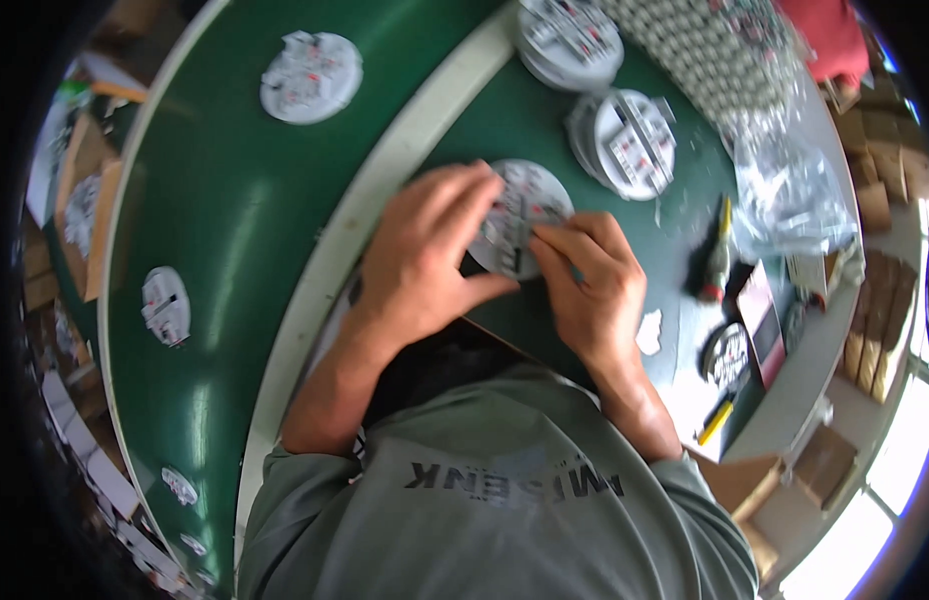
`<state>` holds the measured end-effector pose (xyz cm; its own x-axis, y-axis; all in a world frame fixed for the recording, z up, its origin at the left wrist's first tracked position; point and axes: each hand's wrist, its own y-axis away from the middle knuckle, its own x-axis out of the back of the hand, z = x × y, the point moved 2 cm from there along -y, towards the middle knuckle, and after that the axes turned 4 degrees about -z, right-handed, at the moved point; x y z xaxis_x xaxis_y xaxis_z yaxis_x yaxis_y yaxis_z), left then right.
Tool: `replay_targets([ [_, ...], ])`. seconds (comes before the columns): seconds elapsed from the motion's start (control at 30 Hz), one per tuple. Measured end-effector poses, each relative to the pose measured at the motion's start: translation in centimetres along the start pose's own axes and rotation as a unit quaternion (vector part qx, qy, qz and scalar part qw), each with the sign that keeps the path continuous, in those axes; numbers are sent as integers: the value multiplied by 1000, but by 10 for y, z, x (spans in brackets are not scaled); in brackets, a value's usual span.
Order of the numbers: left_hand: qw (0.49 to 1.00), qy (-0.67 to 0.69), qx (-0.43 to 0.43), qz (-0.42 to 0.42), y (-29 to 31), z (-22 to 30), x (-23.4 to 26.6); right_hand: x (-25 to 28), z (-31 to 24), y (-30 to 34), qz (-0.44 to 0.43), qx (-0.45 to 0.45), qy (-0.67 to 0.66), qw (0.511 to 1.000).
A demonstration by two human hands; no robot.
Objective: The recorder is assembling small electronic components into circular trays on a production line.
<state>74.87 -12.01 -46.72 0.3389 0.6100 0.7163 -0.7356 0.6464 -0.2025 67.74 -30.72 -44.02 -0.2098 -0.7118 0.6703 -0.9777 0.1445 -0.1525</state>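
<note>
A round white plate with small parts and red bits on it [526, 192] lies in front of me at the edge of the green bench. My left hand [420, 255] is curved around its left side, fingers at the upper left rim and thumb by the near rim. From the right, my right hand [597, 278] presses thumb and index finger together over the plate's right part. Whatever is in that pinch is too small and blurred to name.
Two stacks of similar white plates [572, 45] [635, 150] stand beyond. A green conveyor belt [220, 230] carries more plates at left. At right lie a screwdriver [720, 255], a clear plastic bag [790, 195], a yellow-handled tool [718, 420] and a mat of many small grey parts [685, 50].
</note>
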Motion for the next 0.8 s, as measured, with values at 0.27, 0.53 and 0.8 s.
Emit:
replay_targets([
  [0.27, 959, 279, 42, 11, -4, -4, 13, 169, 106, 39, 430, -152, 127, 881],
  [0.53, 829, 502, 224, 103, -30, -22, 18, 299, 328, -19, 195, -205, 74, 956],
  [0.8, 875, 441, 197, 27, -26, -32, 12, 253, 364, -120, 32, 81, 348, 934],
])
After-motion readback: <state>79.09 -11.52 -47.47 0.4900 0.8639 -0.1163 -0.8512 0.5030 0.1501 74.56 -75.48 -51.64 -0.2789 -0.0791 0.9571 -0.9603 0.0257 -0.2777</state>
